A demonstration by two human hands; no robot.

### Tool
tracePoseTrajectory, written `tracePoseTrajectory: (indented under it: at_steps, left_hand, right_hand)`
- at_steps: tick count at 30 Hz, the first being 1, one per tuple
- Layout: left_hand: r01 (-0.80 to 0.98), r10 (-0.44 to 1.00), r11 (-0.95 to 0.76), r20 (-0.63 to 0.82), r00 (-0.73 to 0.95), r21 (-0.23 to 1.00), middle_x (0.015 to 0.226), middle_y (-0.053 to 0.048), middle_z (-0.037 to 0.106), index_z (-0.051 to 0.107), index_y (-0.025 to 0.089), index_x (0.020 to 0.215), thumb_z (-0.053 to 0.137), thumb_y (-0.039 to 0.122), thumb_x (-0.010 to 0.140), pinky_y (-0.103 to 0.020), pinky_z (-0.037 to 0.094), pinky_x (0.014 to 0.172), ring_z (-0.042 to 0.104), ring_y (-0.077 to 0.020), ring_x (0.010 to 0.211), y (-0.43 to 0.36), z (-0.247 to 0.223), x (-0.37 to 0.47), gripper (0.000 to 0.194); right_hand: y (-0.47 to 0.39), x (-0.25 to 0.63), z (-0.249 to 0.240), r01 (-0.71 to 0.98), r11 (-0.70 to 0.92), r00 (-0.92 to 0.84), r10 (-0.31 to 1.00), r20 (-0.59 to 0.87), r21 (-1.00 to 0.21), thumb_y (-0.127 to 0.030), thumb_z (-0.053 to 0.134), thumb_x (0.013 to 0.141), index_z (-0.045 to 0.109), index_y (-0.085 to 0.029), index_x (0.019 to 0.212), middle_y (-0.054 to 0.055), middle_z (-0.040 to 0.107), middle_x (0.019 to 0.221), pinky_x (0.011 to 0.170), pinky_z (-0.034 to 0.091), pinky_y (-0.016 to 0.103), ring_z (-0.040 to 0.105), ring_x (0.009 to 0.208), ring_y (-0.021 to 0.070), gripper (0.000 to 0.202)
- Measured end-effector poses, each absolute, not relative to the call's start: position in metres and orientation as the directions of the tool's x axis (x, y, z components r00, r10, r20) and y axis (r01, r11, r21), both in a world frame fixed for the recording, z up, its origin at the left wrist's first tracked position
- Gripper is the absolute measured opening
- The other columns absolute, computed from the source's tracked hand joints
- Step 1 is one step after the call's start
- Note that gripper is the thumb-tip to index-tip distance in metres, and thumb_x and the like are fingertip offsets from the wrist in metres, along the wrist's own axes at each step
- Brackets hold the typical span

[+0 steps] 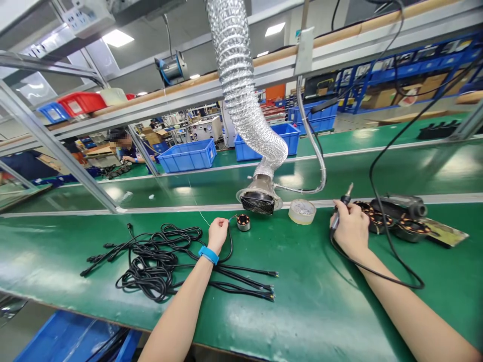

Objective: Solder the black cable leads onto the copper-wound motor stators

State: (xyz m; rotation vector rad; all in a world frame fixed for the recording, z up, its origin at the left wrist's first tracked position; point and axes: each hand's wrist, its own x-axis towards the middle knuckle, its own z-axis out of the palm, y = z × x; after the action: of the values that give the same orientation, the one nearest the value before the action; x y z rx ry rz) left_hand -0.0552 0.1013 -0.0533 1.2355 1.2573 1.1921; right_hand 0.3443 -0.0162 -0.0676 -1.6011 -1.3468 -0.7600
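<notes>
My left hand (pixel 218 233), with a blue wristband, is closed on a thin wire that leads to a small motor stator (pixel 243 221) on the green bench (pixel 309 291). A pile of black cables (pixel 158 261) lies just left of that hand, its stripped ends pointing right. My right hand (pixel 350 229) grips a soldering iron (pixel 341 206) with its tip pointing up; the iron's black cord loops across the bench. Several copper-wound stators (pixel 409 226) lie to the right of that hand.
A silver fume duct (pixel 241 100) ends in a fan hood (pixel 258 198) behind the stator. A tape roll (pixel 302 211) sits beside it. Blue bins (pixel 186 156) stand on the far line, where another person (pixel 124 146) works. A blue bin (pixel 71 342) sits below the bench edge.
</notes>
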Motion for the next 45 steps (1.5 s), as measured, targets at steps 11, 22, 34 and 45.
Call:
tracePoseTrajectory:
  at_steps: [11,22,34,45]
  left_hand:
    - [0.011,0.972,-0.155,0.151,0.178,0.988,0.071,0.002,0.053,0.068,0.013,0.102,0.051,0.046,0.089,-0.022,0.023,0.046,0.029,-0.0055,0.046,0.065,-0.014,-0.056,0.038]
    - [0.336,0.727,-0.412,0.083,0.681,0.847,0.064,0.001,0.058,0.071,0.013,0.079,0.063,0.044,0.084,-0.022,0.032,0.055,0.044,-0.0094,0.058,0.008,-0.026,-0.024,0.032]
    - [0.377,0.609,-0.341,-0.103,0.786,0.861,0.07,0.0,0.061,0.069,0.013,0.082,0.061,0.037,0.084,-0.022,0.034,0.058,0.044,-0.0099,0.061,0.033,-0.015,-0.047,0.025]
    - [0.044,0.771,0.194,-0.18,0.61,0.98,0.058,0.007,0.042,0.059,0.013,0.08,0.062,0.061,0.081,-0.021,0.012,0.04,0.02,-0.0019,0.04,0.017,-0.026,-0.006,0.048]
  right_hand:
    - [-0.093,0.262,-0.068,0.949,-0.097,0.298,0.573,0.763,-0.299,-0.037,0.049,0.094,0.06,-0.019,0.118,0.011,0.05,0.094,0.079,0.046,0.047,0.055,0.088,0.0294,0.032]
    - [-0.098,0.15,-0.057,0.749,0.361,0.059,0.799,0.599,-0.556,-0.016,0.05,0.096,0.048,-0.026,0.128,0.007,0.046,0.107,0.085,0.054,0.034,0.059,0.094,0.0192,0.034]
    - [-0.076,0.156,-0.065,0.616,0.401,0.029,0.848,0.529,-0.678,-0.018,0.058,0.091,0.042,-0.03,0.137,0.008,0.044,0.127,0.1,0.048,0.037,0.057,0.114,0.0212,0.051]
    - [-0.073,0.14,-0.069,0.726,0.278,0.181,0.805,0.565,-0.629,-0.019,0.065,0.085,0.047,-0.027,0.128,0.008,0.048,0.114,0.086,0.053,0.04,0.058,0.098,0.0237,0.047]
